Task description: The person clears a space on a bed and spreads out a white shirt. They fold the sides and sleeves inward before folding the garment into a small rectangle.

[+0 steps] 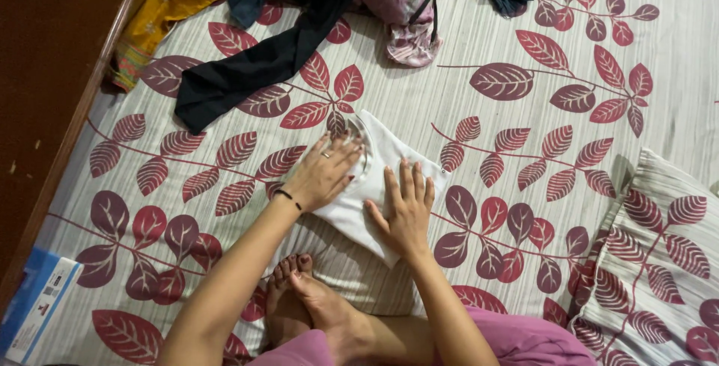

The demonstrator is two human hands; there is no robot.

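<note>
Two flat palms on a folded white garment (374, 179), mid-bed on leaf-print sheet (479, 59). Left hand (323, 174) fingers together, right hand (407, 212) fingers slightly apart, neither gripping. Best imo: press w/ even wt, smooth outward so edges stay square.

under both hands: white folded garment (372, 186), matt smooth cloth | beneath it: bedsheet (479, 59), ribbed matt leaf-print cloth | far left: bed frame (45, 74), wood

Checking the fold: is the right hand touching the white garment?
Touching. The head view shows the right hand lying flat, palm down, on the folded white garment, no gap visible.
</note>
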